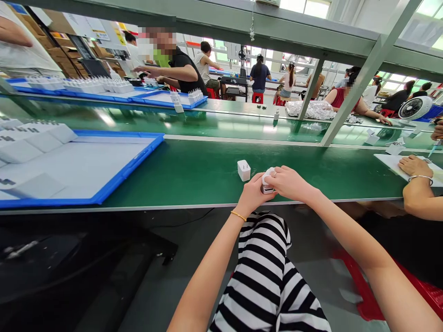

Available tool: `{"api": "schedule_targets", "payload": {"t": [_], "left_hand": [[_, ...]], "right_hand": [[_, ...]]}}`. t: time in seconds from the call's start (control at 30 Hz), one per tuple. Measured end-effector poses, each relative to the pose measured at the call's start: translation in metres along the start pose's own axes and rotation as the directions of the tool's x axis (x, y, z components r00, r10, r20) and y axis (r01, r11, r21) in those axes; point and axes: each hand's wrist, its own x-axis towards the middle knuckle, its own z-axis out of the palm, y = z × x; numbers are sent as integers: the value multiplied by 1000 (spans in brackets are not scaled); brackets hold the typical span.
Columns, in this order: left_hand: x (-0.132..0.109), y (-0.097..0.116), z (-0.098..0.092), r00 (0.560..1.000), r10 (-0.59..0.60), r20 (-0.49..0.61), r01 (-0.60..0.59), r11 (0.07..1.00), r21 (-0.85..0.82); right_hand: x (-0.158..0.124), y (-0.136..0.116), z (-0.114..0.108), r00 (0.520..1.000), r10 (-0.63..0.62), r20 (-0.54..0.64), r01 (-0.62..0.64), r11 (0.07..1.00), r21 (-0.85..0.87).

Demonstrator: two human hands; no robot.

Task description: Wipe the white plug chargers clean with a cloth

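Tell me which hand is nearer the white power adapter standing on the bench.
Left: the left hand is just right of the adapter; the right hand is farther right.

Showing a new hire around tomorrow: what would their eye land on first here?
A newcomer would notice the left hand and right hand clasping a small white device at the front of the green workbench, with a white cube adapter standing just beyond. To their left lies a large blue-rimmed tray of white boxes.
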Motion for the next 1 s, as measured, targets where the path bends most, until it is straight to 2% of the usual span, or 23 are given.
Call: {"api": "schedule_targets", "payload": {"t": [0.23,0.33,0.5,0.7,0.83,1.0], "left_hand": [[-1,-1,-8,997,44,58,-37,993,-116],[-1,0,-11,997,38,73,-30,993,-111],[-2,2,-10,999,7,36,-4,996,-88],[-3,5,-10,999,33,17,-31,996,-83],[-2,3,-9,999,37,35,-34,994,-103],[-2,-1,-9,996,21,86,-9,991,-131]], "right_hand": [[-1,2,4,1000,-1,-3,1,1000,19],[-1,0,4,1000,6,-16,-5,1000,23],[-3,-2,2,1000,8,-23,-7,1000,27],[-3,-1,-2,1000,-12,6,12,999,34],[-3,1,-2,999,-34,1,34,999,32],[-4,-1,-2,1000,3,-26,-2,1000,28]]}}
